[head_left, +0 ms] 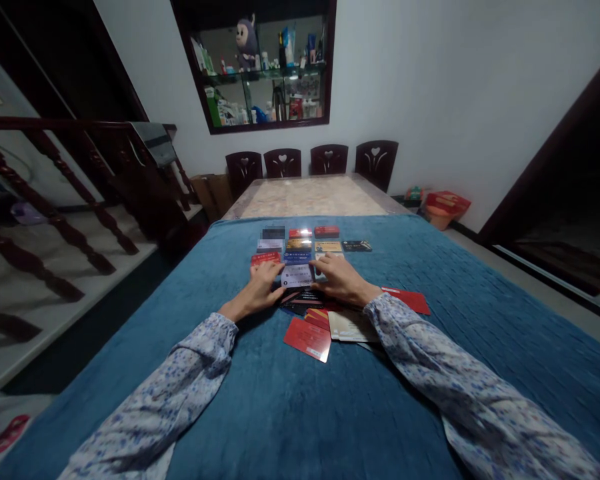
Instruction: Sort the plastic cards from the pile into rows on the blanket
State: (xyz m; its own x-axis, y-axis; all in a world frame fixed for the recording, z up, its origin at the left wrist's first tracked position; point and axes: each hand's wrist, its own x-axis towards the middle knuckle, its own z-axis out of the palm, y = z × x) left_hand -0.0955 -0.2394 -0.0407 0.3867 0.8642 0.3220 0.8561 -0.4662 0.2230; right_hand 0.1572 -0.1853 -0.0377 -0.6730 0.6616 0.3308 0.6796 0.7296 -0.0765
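Rows of cards lie on the blue cloth. My left hand (261,287) is at the left edge of a pale lilac card (297,275), and my right hand (341,279) is at its right edge, so the card is held between the two. Just beyond it is a dark blue card (297,257), with a red card (266,259) to its left. Nearer me, dark cards (303,301) partly overlap. A loose red card (309,338) and cream cards (353,327) lie below my hands. Another red card (410,300) shows beyond my right wrist.
The blue cloth (230,413) covers the near part of the table, whose marbled top (305,197) shows beyond. Dark chairs (329,160) stand at the far end. A wooden railing (55,193) is on the left, and a red bag (447,202) sits on the right floor.
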